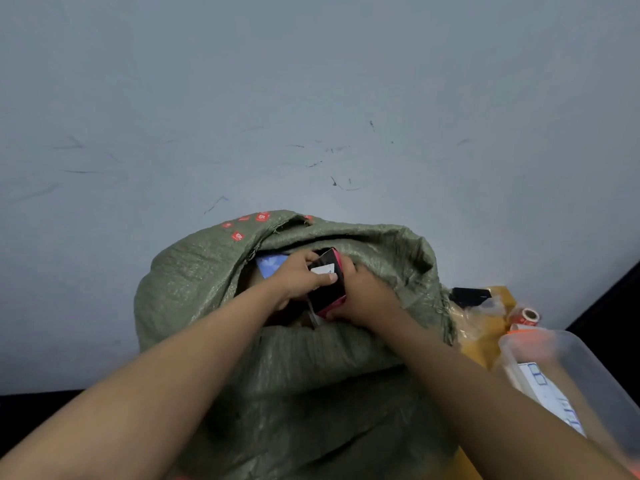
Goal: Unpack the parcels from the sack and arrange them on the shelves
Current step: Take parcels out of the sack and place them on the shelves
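I am looking down at a green woven sack (214, 306) slumped on a pale, scuffed floor (311, 98), its mouth rolled open toward me so I can reach in with both arms. Small red stickers (237, 236) dot its far left rim. Just inside the mouth on the left, the corner of a pale blue parcel (270, 264) shows, still lying in the sack. My left hand (298, 277) comes next: its fingers curl over the top of a small black parcel with pink edges (327, 289), the thumb pressed beside its white label (323, 269). My right hand (363, 292) grips the same parcel from the other side and underneath, fingers wrapped round it, so the two hands steady it between them at the sack's opening; I judge this is a lift out, with the shelves not in view. To the right of the sack lie a black item (471, 295), a yellow bag (485, 327), a roll of tape (528, 317) and a clear plastic tub (588, 375) holding printed sheets, probably kept within reach
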